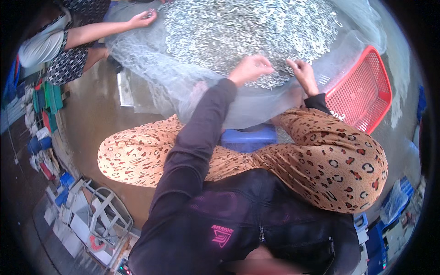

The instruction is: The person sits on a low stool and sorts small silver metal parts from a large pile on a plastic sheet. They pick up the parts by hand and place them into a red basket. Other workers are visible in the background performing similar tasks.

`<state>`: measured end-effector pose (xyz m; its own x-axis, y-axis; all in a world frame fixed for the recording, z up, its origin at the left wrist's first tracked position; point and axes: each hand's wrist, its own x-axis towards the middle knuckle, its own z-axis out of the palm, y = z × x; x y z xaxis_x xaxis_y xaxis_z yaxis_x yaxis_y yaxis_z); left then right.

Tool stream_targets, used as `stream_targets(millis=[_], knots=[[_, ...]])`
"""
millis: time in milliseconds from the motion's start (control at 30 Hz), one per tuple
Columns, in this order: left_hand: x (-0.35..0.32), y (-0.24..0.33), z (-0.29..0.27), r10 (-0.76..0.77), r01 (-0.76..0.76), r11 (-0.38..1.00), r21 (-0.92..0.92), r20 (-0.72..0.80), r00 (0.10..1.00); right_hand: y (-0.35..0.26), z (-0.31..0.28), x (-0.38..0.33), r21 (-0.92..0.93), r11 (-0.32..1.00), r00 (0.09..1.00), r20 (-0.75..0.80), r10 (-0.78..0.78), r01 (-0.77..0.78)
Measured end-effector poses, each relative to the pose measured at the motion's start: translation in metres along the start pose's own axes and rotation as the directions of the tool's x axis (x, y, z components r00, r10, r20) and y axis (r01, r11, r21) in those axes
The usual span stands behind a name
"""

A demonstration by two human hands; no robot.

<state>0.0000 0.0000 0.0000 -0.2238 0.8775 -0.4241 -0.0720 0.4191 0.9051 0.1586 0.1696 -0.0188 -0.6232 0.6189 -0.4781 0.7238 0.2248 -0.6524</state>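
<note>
A wide heap of small silvery pieces that look like tiny fish (252, 32) lies on a pale, fine mesh net (165, 73) in front of me. My left hand (251, 68) is over the near edge of the heap, its fingers drawn together; anything between them is too small to make out. Just to its right, my right hand (303, 75) is over the same edge with thumb and forefinger bent toward each other. What it pinches, if anything, does not show clearly. The two hands are apart, a short gap of heap between them.
A red plastic basket (362, 91) stands right of the net. Between my patterned trouser legs is a blue plastic object (250, 137). At upper left, another person's hand (143, 19) reaches over the net. A metal frame (105, 211) and clutter lie at lower left.
</note>
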Motion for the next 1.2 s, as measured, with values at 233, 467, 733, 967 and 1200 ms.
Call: stream_targets(millis=[233, 467, 733, 967, 1200], knots=[[0.002, -0.042, 0.016, 0.353, -0.105, 0.423, 0.9, -0.057, 0.934, -0.016, -0.014, -0.024, 0.898, -0.09, 0.826, 0.353, -0.439, -0.431], [0.002, 0.017, 0.004, 0.367, -0.083, 0.735, 0.673, -0.291, 0.883, -0.006, 0.001, -0.024, 0.863, -0.169, 0.82, 0.368, -0.438, -0.477], [0.003, 0.099, 0.079, 0.694, -0.262, 0.471, 0.842, -0.17, 0.7, -0.02, 0.004, -0.037, 0.941, -0.224, 0.946, 0.193, -0.259, -0.253], [-0.012, 0.021, 0.016, 0.43, -0.231, 0.873, 0.43, -0.454, 0.781, 0.042, -0.158, -0.077, 0.985, -0.171, 0.928, -0.042, -0.37, -0.023], [-0.078, -0.071, -0.028, 0.053, 0.383, 0.852, 0.357, -0.786, 0.616, 0.171, -0.235, -0.16, 0.781, 0.596, 0.885, -0.397, 0.244, 0.187]])
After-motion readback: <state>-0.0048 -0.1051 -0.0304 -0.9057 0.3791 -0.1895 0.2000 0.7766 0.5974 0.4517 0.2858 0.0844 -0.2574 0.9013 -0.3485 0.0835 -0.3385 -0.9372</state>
